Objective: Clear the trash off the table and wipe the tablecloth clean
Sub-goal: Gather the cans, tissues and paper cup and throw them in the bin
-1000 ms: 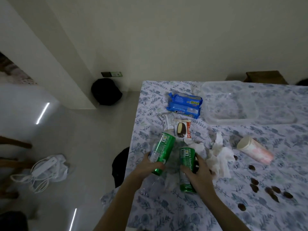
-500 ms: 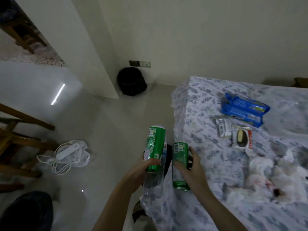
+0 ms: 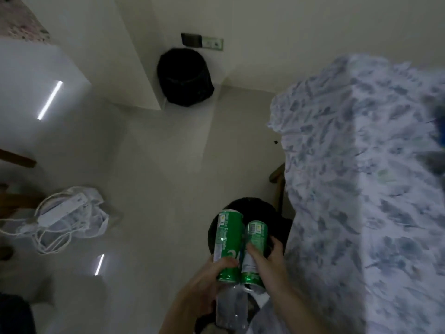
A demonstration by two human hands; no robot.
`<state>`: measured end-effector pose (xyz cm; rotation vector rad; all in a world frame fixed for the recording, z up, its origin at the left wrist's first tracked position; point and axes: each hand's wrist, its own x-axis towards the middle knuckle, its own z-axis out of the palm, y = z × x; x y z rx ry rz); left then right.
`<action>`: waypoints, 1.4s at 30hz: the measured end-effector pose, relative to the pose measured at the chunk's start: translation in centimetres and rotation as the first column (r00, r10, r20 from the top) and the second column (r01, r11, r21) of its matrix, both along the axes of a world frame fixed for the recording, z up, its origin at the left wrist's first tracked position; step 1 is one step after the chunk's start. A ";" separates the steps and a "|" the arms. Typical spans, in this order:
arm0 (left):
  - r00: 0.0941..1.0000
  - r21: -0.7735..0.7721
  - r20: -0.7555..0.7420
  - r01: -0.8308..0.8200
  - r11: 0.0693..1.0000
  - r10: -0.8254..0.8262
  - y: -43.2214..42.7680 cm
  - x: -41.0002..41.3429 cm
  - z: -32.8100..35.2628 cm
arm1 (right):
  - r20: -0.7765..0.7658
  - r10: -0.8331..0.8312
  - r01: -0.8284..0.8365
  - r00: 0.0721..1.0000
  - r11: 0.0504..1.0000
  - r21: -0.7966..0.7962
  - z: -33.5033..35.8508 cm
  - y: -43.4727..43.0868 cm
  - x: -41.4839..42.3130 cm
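My left hand (image 3: 212, 273) grips a tall green can (image 3: 227, 239) together with a clear plastic bottle (image 3: 231, 307) that hangs below it. My right hand (image 3: 267, 268) grips a second, shorter green can (image 3: 255, 239). Both cans are held side by side above a black bin (image 3: 277, 213) that stands on the floor beside the table. The table with its blue floral tablecloth (image 3: 361, 189) fills the right side. A blue packet (image 3: 440, 131) shows blurred at the right edge.
A second black bin (image 3: 184, 78) stands by the wall under a socket plate (image 3: 212, 42). A white power strip with coiled cable on a bag (image 3: 65, 213) lies on the floor at left. Wooden chair legs (image 3: 16, 160) show at the far left.
My hands lifted both cans and the bottle off the table and carried them left, over the black bin. The view swung left and down toward the floor.
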<state>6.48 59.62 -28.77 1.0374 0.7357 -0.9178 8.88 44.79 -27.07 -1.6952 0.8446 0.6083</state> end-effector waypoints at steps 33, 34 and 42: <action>0.907 0.542 0.272 0.132 0.830 -0.322 -2.6 4.9 -1.7 | -0.074 0.662 -0.625 0.746 0.657 -0.422 0.1 -0.5 1.8; 0.879 0.570 0.298 0.150 0.808 -0.374 -2.9 5.1 1.2 | -0.074 0.693 -0.642 0.717 0.615 -0.457 2.3 -0.7 1.4; 0.720 0.637 0.451 0.155 0.755 -0.527 -8.1 3.6 19.4 | 0.281 0.617 -0.454 0.735 0.756 -0.471 19.2 -6.8 -4.2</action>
